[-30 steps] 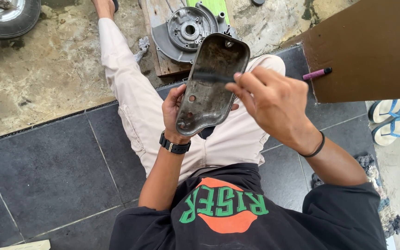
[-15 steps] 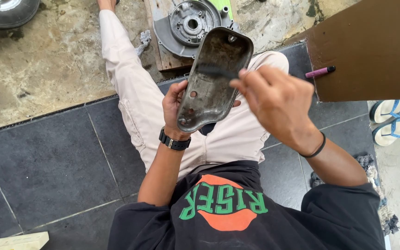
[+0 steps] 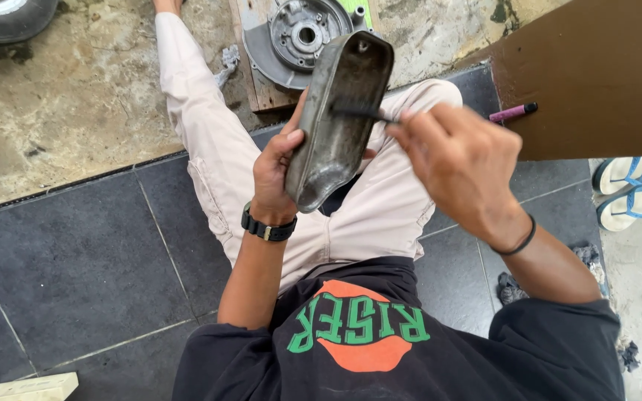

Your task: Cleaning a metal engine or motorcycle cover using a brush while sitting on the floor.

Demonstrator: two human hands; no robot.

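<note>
Gripping one dark metal cover [image 3: 339, 122] from beneath, the left hand [image 3: 276, 174] is closed round its edge and holds it tilted above the lap, hollow side toward the right; the right hand [image 3: 458, 160] pinches one thin dark tool [image 3: 362, 113] whose tip reaches into that hollow; whether anything lies inside cannot be told; one round engine casing [image 3: 291, 37] rests on a wooden board [image 3: 261, 89] beyond; one pink marker [image 3: 513, 112] lies on a brown board [image 3: 596, 74]; two blue-strapped sandals [image 3: 633, 189] sit at right.
</note>
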